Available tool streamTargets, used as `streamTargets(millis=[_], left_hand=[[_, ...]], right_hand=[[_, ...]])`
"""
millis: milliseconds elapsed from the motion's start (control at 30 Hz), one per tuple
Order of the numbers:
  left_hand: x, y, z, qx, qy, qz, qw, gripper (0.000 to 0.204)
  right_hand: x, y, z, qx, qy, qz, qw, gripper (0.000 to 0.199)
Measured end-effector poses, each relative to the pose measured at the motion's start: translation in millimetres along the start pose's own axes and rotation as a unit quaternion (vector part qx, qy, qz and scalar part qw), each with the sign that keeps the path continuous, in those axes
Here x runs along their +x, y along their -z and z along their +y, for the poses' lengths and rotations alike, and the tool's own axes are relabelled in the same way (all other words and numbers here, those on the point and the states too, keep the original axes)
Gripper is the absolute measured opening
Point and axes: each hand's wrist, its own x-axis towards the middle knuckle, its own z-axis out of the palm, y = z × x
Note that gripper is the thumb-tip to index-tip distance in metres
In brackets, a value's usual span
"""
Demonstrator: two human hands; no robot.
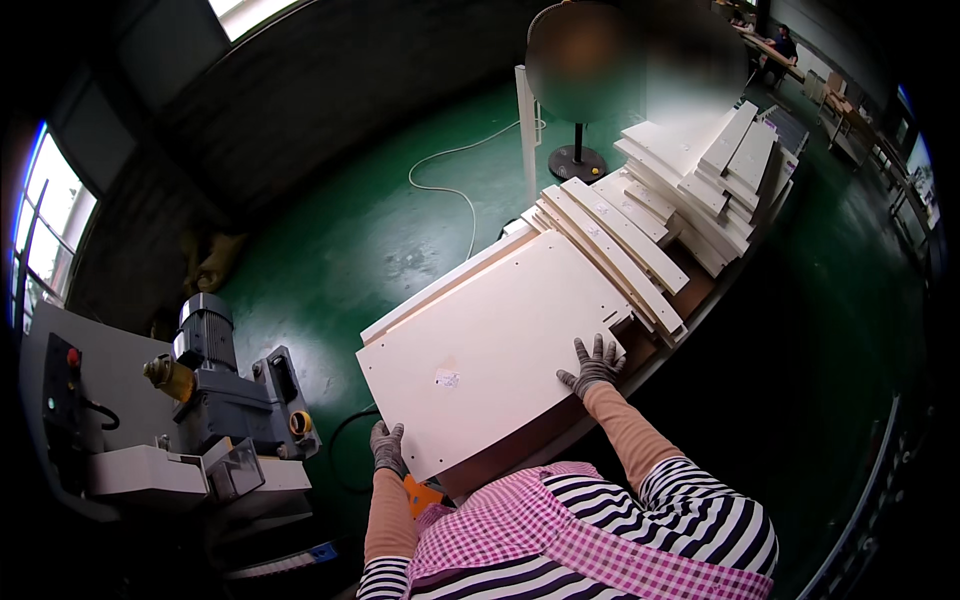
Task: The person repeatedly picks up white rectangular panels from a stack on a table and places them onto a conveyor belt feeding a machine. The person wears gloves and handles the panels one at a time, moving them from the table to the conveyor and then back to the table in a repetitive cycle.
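Your left hand (386, 447), in a grey knit glove, curls over the near left corner of the large white panel (490, 345), fingers wrapped on the edge. Your right hand (596, 366), gloved the same, lies flat with fingers spread on the panel's top face near its right edge. The panel sits on a stack of similar boards on the long workbench (700, 290), and its near left corner juts out past the bench edge over the green floor (400, 230).

That overhang is your main risk: if you let go on the left or push too hard with the flat right hand, the panel probably tips or slides off toward the grey machine (225, 400) beside you. Your right hand only presses, it grips nothing, so a smooth face and a knit glove may slip. The narrow slats (615, 250) lie just beside the panel's far right edge; a skewed shove likely knocks them. The white cable (455, 185) on the floor is well apart from you.
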Motion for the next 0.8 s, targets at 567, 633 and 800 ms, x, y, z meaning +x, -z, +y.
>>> streamTargets(millis=[567, 633, 800], left_hand=[[-7, -80, -44, 0.173, 0.079, -0.012, 0.982, 0.074], [-9, -76, -45, 0.158, 0.084, -0.001, 0.984, 0.068], [-34, -75, -8, 0.141, 0.088, -0.021, 0.986, 0.065]], right_hand=[[66, 6, 18, 0.000, 0.016, 0.016, 1.000, 0.081], [67, 9, 11, -0.008, 0.013, 0.012, 1.000, 0.081], [59, 13, 12, 0.001, 0.010, -0.007, 1.000, 0.082]])
